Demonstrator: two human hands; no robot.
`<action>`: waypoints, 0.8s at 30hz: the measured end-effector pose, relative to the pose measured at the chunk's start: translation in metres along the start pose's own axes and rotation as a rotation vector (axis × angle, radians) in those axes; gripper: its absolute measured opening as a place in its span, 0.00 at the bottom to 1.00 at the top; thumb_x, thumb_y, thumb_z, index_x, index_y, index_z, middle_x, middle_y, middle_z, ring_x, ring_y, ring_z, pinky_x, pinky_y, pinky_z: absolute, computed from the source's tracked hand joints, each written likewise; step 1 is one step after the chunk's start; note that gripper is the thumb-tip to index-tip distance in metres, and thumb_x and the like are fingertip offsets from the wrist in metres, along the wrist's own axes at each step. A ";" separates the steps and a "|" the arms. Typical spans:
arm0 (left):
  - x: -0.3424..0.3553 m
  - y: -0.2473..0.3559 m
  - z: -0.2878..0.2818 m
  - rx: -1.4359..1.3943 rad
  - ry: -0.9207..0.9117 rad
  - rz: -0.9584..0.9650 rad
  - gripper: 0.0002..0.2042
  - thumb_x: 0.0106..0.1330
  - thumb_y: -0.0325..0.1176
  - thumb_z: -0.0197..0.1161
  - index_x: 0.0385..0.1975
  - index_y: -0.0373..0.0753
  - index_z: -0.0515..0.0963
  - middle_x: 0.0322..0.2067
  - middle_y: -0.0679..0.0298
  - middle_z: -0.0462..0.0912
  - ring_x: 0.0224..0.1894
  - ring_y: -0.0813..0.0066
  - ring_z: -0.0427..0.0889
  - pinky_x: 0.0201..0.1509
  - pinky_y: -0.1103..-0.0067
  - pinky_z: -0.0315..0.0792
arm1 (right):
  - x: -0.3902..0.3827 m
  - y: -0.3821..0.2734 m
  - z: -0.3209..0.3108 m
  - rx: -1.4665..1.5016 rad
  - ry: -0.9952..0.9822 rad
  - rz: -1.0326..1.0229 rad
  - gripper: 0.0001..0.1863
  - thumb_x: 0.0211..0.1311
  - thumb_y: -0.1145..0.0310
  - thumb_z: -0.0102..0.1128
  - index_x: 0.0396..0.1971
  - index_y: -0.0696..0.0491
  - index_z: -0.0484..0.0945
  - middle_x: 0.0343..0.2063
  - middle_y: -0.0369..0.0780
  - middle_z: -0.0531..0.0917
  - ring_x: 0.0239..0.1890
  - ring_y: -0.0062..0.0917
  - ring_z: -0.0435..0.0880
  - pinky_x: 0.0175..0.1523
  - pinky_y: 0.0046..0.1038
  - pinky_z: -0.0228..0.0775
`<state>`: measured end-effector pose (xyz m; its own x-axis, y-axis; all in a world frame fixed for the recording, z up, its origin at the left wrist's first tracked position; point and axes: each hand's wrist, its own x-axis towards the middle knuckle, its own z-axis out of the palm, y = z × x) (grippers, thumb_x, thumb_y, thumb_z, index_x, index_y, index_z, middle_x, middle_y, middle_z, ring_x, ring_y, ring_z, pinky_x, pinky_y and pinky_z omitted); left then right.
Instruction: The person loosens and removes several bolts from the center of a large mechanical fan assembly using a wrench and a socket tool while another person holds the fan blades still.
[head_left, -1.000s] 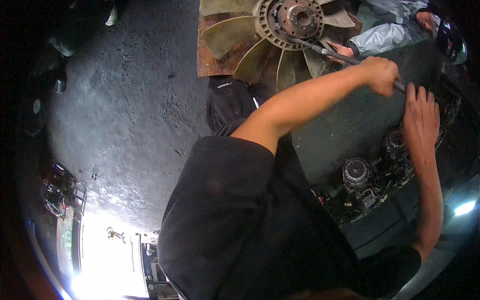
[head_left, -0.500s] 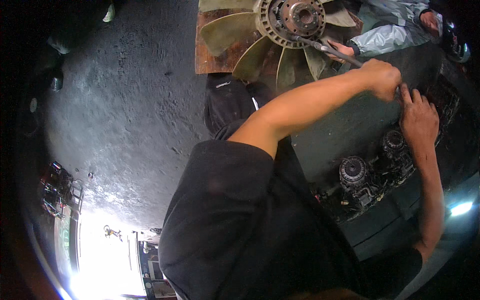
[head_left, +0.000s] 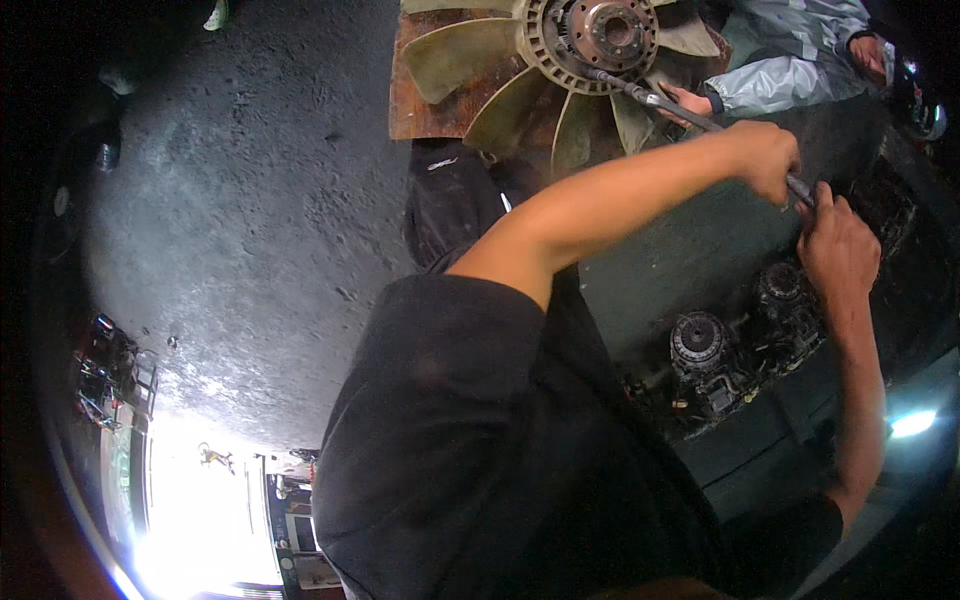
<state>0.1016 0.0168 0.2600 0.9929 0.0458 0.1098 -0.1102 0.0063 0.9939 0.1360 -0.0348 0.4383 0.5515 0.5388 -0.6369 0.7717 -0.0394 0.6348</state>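
Observation:
A large fan (head_left: 500, 112) with broad tan blades lies at the top, its round hub and rusty brown flange (head_left: 617, 32) facing me. The head of a long-handled socket wrench (head_left: 690, 112) meets the hub's lower edge. My left hand (head_left: 765, 160) is closed around its bar, the bare forearm stretched across the view. Further out, my right hand (head_left: 842, 248) has its fingers bent over the bar's far end; its grip is partly hidden. A co-worker's hand (head_left: 686, 103) is beside the wrench head, among the blades.
Under the fan is a rusty brown plate (head_left: 425, 115). The co-worker's grey shiny sleeve (head_left: 775, 82) reaches in at upper right. Greasy engine parts with round discs (head_left: 697, 340) stand below my arms. Dark, rough floor (head_left: 250, 200) spreads left toward a bright doorway (head_left: 205, 510).
My right hand's fingers have bent more over the bar end, and more of the bar shows between my hands. The view has shifted slightly; the wrench head stays at the hub.

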 end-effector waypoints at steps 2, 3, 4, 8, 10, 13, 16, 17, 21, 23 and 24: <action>-0.020 0.005 0.034 0.143 0.456 0.091 0.14 0.42 0.37 0.68 0.30 0.41 0.78 0.20 0.57 0.76 0.28 0.60 0.80 0.40 0.68 0.72 | 0.012 0.005 -0.007 0.091 -0.188 0.101 0.23 0.60 0.57 0.58 0.51 0.53 0.73 0.38 0.49 0.81 0.45 0.43 0.81 0.48 0.42 0.72; -0.028 0.002 0.051 0.283 0.900 0.179 0.14 0.42 0.37 0.68 0.30 0.43 0.77 0.21 0.58 0.76 0.29 0.60 0.80 0.41 0.66 0.71 | 0.017 0.015 0.001 0.236 -0.298 0.131 0.23 0.59 0.57 0.59 0.51 0.53 0.73 0.38 0.49 0.81 0.45 0.42 0.81 0.47 0.42 0.72; -0.031 -0.008 0.062 0.289 0.902 0.171 0.14 0.42 0.37 0.68 0.30 0.43 0.77 0.21 0.58 0.76 0.29 0.60 0.80 0.41 0.66 0.71 | 0.022 0.016 0.003 0.383 -0.408 0.139 0.23 0.59 0.57 0.59 0.51 0.53 0.73 0.38 0.49 0.81 0.45 0.41 0.81 0.47 0.41 0.72; -0.034 -0.032 0.052 0.275 0.646 0.082 0.14 0.42 0.37 0.68 0.31 0.43 0.78 0.23 0.58 0.78 0.30 0.58 0.80 0.42 0.64 0.71 | 0.004 -0.016 -0.004 0.198 -0.298 -0.099 0.23 0.58 0.58 0.59 0.51 0.54 0.73 0.38 0.49 0.81 0.45 0.41 0.81 0.47 0.40 0.73; -0.018 -0.018 0.010 0.134 0.038 -0.172 0.14 0.42 0.37 0.67 0.29 0.40 0.78 0.24 0.58 0.81 0.32 0.55 0.81 0.37 0.63 0.73 | -0.006 -0.018 0.017 -0.107 0.158 -0.123 0.24 0.57 0.62 0.59 0.53 0.55 0.71 0.38 0.48 0.82 0.45 0.41 0.81 0.47 0.40 0.73; 0.009 0.011 0.019 0.012 0.037 -0.046 0.16 0.42 0.36 0.66 0.33 0.40 0.80 0.26 0.54 0.82 0.35 0.53 0.82 0.39 0.63 0.74 | -0.009 0.009 0.000 -0.091 -0.143 0.106 0.27 0.54 0.65 0.62 0.55 0.56 0.69 0.37 0.47 0.82 0.44 0.41 0.81 0.47 0.41 0.73; -0.045 -0.005 0.046 0.188 0.555 -0.031 0.23 0.42 0.38 0.68 0.41 0.39 0.76 0.30 0.54 0.80 0.40 0.56 0.80 0.51 0.62 0.67 | 0.031 0.009 -0.003 0.239 -0.295 -0.016 0.30 0.51 0.65 0.66 0.54 0.57 0.69 0.37 0.47 0.82 0.44 0.40 0.81 0.47 0.42 0.73; -0.055 0.000 0.052 0.316 0.703 0.008 0.23 0.42 0.38 0.68 0.41 0.39 0.74 0.31 0.54 0.79 0.42 0.56 0.78 0.54 0.63 0.64 | 0.035 0.015 -0.005 0.428 -0.363 -0.116 0.31 0.49 0.65 0.68 0.54 0.57 0.70 0.37 0.47 0.82 0.44 0.40 0.81 0.47 0.42 0.73; -0.009 0.001 0.050 0.245 0.466 -0.042 0.19 0.43 0.39 0.68 0.38 0.43 0.79 0.29 0.52 0.81 0.39 0.55 0.81 0.48 0.62 0.71 | -0.010 0.013 -0.005 0.048 -0.082 -0.133 0.33 0.46 0.65 0.70 0.55 0.52 0.68 0.36 0.46 0.82 0.43 0.38 0.82 0.46 0.40 0.73; -0.015 -0.018 0.012 0.171 0.194 -0.154 0.13 0.42 0.38 0.67 0.31 0.48 0.83 0.27 0.53 0.83 0.33 0.54 0.84 0.36 0.62 0.77 | 0.010 -0.013 0.018 -0.076 0.090 -0.169 0.34 0.46 0.65 0.69 0.56 0.52 0.67 0.36 0.46 0.81 0.42 0.38 0.82 0.46 0.39 0.74; 0.000 -0.012 0.014 0.138 0.182 -0.103 0.13 0.42 0.38 0.67 0.31 0.48 0.83 0.27 0.53 0.83 0.33 0.54 0.84 0.36 0.62 0.77 | 0.005 -0.005 0.017 -0.304 0.187 -0.088 0.36 0.46 0.65 0.69 0.58 0.51 0.66 0.36 0.46 0.81 0.42 0.37 0.82 0.46 0.39 0.74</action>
<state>0.1031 0.0030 0.2479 0.9728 0.2309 0.0167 0.0105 -0.1159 0.9932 0.1401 -0.0459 0.4246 0.3977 0.6749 -0.6216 0.6687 0.2507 0.7000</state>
